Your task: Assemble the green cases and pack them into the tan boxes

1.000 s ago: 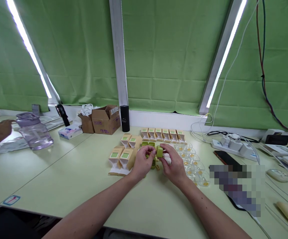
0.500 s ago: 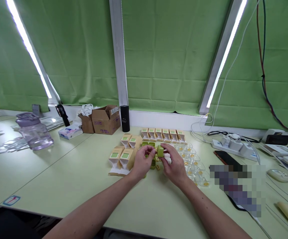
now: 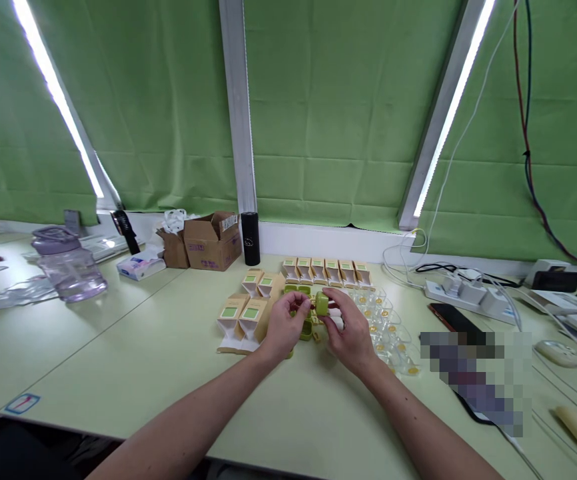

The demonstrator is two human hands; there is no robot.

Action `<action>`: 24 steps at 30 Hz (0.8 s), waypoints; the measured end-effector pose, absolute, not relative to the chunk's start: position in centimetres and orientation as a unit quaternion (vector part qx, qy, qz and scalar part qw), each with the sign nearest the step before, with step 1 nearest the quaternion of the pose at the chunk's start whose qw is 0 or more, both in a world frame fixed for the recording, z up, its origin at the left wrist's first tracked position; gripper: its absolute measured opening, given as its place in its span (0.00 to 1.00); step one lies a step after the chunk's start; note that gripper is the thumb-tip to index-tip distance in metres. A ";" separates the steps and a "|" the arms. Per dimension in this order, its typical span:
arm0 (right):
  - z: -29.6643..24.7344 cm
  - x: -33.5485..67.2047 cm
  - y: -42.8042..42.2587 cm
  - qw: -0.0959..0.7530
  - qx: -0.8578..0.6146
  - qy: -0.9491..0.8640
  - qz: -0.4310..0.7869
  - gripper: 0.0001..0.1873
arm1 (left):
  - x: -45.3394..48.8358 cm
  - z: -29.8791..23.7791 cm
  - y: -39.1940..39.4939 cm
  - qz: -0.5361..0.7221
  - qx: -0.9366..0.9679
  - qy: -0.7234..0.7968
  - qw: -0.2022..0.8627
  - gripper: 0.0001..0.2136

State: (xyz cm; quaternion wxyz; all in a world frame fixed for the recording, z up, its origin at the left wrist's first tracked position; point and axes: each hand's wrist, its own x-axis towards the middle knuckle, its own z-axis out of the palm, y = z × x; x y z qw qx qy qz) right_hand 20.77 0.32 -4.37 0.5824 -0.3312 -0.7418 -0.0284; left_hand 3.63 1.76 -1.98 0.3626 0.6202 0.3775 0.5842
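Observation:
Over the middle of the table, my right hand (image 3: 349,328) is closed on a small rounded green case (image 3: 321,305), gripping it between thumb and fingers. My left hand (image 3: 286,325) pinches at the left side of this case, on a small gold-coloured piece too tiny to identify. Beneath the right fingers a white object (image 3: 336,319) shows in part. More green cases (image 3: 306,329) lie behind and under the hands, partly covered by them. A gold-coloured clasp (image 3: 317,337) is on the table below. Left of my left hand stand open kraft cartons (image 3: 252,320) with green labels.
Clear plastic holders (image 3: 392,330) with yellow dots are laid out on the right. A row of small cartons (image 3: 326,271) stands behind. Farther out are a phone (image 3: 458,323), a power strip (image 3: 468,300), a black bottle (image 3: 250,239), a cardboard box (image 3: 212,241) and a water jug (image 3: 71,265).
My hands and the green case are almost still, with only a slight shift of the case. Another person's hand has come in at the far left edge.

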 end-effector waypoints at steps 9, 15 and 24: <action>-4.4 20.8 0.4 0.584 -0.334 -0.739 -0.036 0.26 | 3.6 -2.1 1.9 0.590 0.612 0.366 0.379 0.15; -4.3 20.8 0.2 0.570 -0.347 -0.744 -0.031 0.28 | 3.5 -2.1 1.9 0.596 0.612 0.374 0.360 0.13; -3.5 20.9 -0.3 0.573 -0.344 -0.743 -0.034 0.32 | 2.8 -1.1 0.6 0.579 0.712 0.359 0.172 0.16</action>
